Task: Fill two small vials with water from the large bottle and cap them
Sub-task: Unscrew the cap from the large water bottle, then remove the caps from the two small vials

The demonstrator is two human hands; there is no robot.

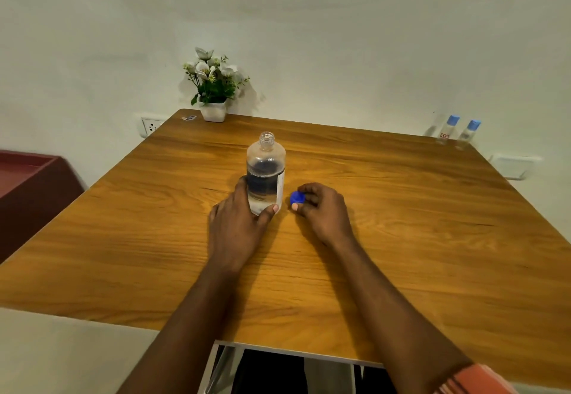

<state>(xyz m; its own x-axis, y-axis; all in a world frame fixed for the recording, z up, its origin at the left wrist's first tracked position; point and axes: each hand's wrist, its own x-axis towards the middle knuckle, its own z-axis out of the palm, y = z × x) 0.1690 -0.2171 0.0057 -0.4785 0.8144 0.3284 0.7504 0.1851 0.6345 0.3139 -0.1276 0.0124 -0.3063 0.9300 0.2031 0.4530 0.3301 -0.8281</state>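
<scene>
A large clear bottle [265, 168] stands upright near the middle of the wooden table [401, 223], uncapped and roughly half full of water. My left hand [238, 217] wraps around its lower part. Just to the right, my right hand [324, 208] rests low on the table with its fingers closed on a blue cap [297, 198]. Two small clear vials with light blue caps [449, 128] [469, 132] stand side by side at the far right corner, well away from both hands.
A white pot of artificial flowers [213, 90] stands at the far edge, left of centre, with a small wrapper [188, 118] beside it. A dark red cabinet [27, 189] sits left of the table. Wall sockets [151, 126] are behind.
</scene>
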